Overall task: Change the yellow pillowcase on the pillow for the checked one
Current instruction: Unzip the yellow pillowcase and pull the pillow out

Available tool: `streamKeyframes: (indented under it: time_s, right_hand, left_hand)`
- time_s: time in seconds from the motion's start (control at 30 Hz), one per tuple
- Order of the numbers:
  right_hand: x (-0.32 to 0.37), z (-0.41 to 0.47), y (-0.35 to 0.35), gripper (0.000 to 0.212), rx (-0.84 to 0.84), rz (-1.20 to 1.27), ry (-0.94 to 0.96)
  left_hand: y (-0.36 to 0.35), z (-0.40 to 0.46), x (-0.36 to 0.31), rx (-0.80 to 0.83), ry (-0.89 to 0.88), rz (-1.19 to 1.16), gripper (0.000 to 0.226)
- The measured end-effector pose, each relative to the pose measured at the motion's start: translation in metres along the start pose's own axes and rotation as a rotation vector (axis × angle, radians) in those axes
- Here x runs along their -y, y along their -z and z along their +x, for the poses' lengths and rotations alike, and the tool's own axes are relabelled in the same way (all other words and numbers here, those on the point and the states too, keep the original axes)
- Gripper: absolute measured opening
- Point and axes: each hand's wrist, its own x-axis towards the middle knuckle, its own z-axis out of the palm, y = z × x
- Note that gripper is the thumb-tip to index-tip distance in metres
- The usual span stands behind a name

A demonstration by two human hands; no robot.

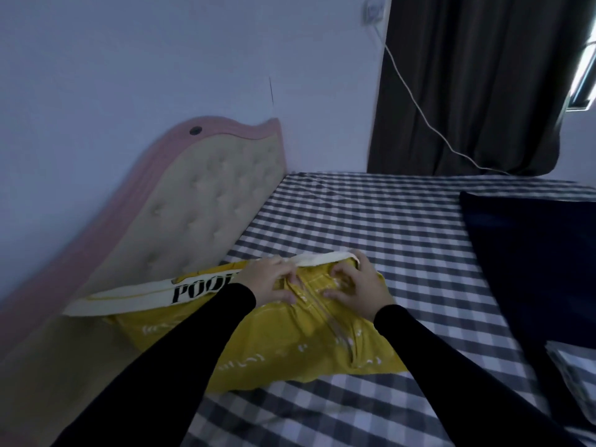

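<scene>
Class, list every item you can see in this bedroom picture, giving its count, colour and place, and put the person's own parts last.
Pillow in yellow pillowcase: one, yellow with cream lettered band, near edge of bed.
Checked bed sheet: one, grey and white, covering the mattress.
Tufted padded headboard: one, cream with pink frame, left against wall.
Dark blue fabric: one, navy, right side of bed.
Folded checked fabric: one, grey and white, far right edge.
Curtain: one, dark, upper right.
White cable: one, from wall socket to bed.
Left hand: on pillowcase.
Right hand: on pillowcase.
</scene>
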Motion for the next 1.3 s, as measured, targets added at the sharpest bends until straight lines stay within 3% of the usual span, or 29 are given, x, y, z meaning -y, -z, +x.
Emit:
streamKeyframes:
  time_s: [0.1, 0.17, 0.4, 0.5, 0.6, 0.7, 0.83, 0.9, 1.0, 1.07, 1.17, 1.3]
  right_hand:
    - [-0.013, 0.004, -0.010, 0.024, -0.079, 0.059, -0.230]
    - [-0.028, 0.003, -0.015, 0.018, -0.121, 0.081, -0.340]
    - [-0.038, 0.001, -0.018, 0.012, -0.386, 0.124, -0.422]
    - [-0.043, -0.003, -0.017, 0.014, -0.450, 0.145, -0.497]
    - [-0.055, -0.007, -0.008, 0.018, -0.409, 0.188, -0.541]
    - [-0.073, -0.004, 0.001, 0.022, -0.326, 0.289, -0.612]
    - [-0.100, -0.009, 0.008, 0.021, 0.079, 0.652, -0.833]
    - [-0.107, -0.011, 0.015, 0.018, 0.072, 0.740, -0.827]
    - [-0.108, -0.007, 0.019, 0.013, -0.313, 0.607, -0.638]
    - [-0.102, -0.004, 0.018, 0.011, -0.427, 0.608, -0.498]
    - [-0.106, 0.000, 0.007, 0.006, -0.306, 0.517, -0.410]
    - [-0.113, 0.006, 0.005, 0.032, -0.208, 0.500, -0.497]
  left_hand:
    - [-0.019, 0.005, 0.014, 0.063, -0.025, 0.116, 0.034]
    - [-0.027, 0.012, 0.023, 0.087, -0.012, 0.073, 0.040]
    - [-0.041, 0.057, -0.005, 0.022, -0.272, 0.089, 0.054]
    - [-0.050, 0.080, -0.028, 0.092, -0.325, 0.097, 0.061]
    - [-0.056, 0.094, -0.043, 0.160, -0.328, 0.041, 0.059]
    - [-0.066, 0.098, -0.047, 0.106, -0.349, 0.046, 0.058]
    - [-0.076, 0.101, -0.043, 0.141, -0.350, 0.022, 0.071]
    - [-0.075, 0.105, -0.046, 0.173, -0.308, 0.031, 0.077]
    - [-0.069, 0.112, -0.057, 0.195, -0.203, -0.003, 0.084]
    - [-0.067, 0.117, -0.066, 0.165, -0.158, -0.003, 0.089]
    - [-0.067, 0.123, -0.082, 0.109, -0.155, -0.031, 0.081]
    - [-0.069, 0.133, -0.092, 0.131, -0.161, 0.008, 0.057]
